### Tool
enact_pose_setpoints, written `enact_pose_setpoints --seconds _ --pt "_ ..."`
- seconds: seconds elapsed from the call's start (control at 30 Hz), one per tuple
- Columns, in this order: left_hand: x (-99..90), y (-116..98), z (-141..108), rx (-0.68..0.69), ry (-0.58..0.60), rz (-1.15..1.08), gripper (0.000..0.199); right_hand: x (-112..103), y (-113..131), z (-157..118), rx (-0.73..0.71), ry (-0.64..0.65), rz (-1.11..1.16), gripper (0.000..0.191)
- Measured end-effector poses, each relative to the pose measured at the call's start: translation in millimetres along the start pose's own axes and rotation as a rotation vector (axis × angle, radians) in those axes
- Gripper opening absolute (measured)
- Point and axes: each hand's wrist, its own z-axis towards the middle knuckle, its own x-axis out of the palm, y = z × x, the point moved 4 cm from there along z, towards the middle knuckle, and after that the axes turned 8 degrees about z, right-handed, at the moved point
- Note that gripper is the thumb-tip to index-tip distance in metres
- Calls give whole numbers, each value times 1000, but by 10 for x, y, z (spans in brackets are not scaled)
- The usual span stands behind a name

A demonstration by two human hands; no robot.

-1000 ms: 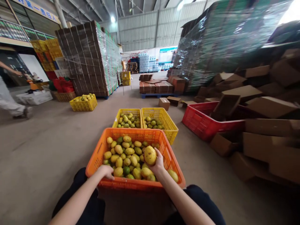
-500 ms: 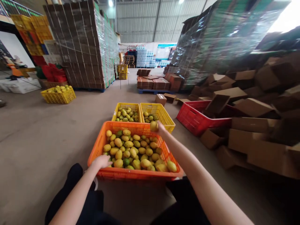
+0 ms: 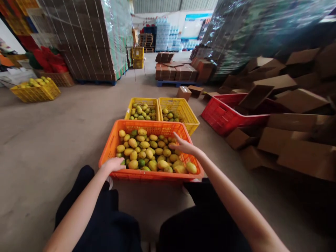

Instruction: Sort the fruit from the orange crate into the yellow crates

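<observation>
The fruit (image 3: 144,144), mostly yellow with some green, lies heaped in one orange crate (image 3: 154,174), below and to the left of the right hand's fingers; there are dozens, overlapping too much to count exactly. One deep green fruit (image 3: 141,163) sits to the right of the left fingertips (the darkest of those near the front), and one large pale yellow fruit (image 3: 191,168) rests in the near right corner, nearer the wearer than the right fingers. The right hand (image 3: 185,146) has its fingers spread and holds nothing, poised over the crate's right side. The left hand (image 3: 113,164) lies over the near left rim; whether its fingers grip that rim, I cannot tell. Just beyond the right fingers stand two more crates side by side: the left yellow crate (image 3: 152,102) with fruit across its visible floor, and the right yellow crate (image 3: 190,117) with fewer, gathered to its left. A third yellow crate (image 3: 39,95), also of fruit, stands far to the left fingers' left. Right of the right fingers is one red crate (image 3: 216,119) containing cardboard (image 3: 256,97), with many cartons (image 3: 286,138) heaped around it.
</observation>
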Motion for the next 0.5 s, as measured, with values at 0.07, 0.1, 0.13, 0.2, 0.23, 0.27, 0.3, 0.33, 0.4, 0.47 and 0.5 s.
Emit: enact_pose_setpoints --seconds 0.07,0.1,0.13,0.2,0.23,0.27,0.3,0.33,0.4,0.47,0.5 --pt "42 15 -26 -21 47 -1 45 294 -2 -198 6 193 -84 77" --pt "61 12 -38 -29 63 -6 45 402 5 -278 14 270 -115 74" --pt "81 1 -46 -33 78 -13 45 486 18 -346 22 328 -137 71" --pt "120 -46 -38 -31 109 -34 43 590 53 -449 24 397 -184 65" --pt "139 -82 -17 -22 125 -47 42 618 75 -489 16 413 -199 64" --pt "158 -126 20 -7 140 -63 40 633 97 -525 1 419 -211 63" --pt "177 -177 74 11 156 -79 37 639 116 -560 -14 423 -215 63" --pt "196 -236 149 30 169 -95 33 639 130 -594 -28 422 -222 63" --pt "232 -371 363 61 178 -116 26 620 144 -656 -45 392 -256 63" --pt "250 -537 666 80 145 -120 20 591 148 -713 -45 335 -314 62" --pt "247 -635 846 88 107 -122 18 580 149 -739 -37 309 -337 61"
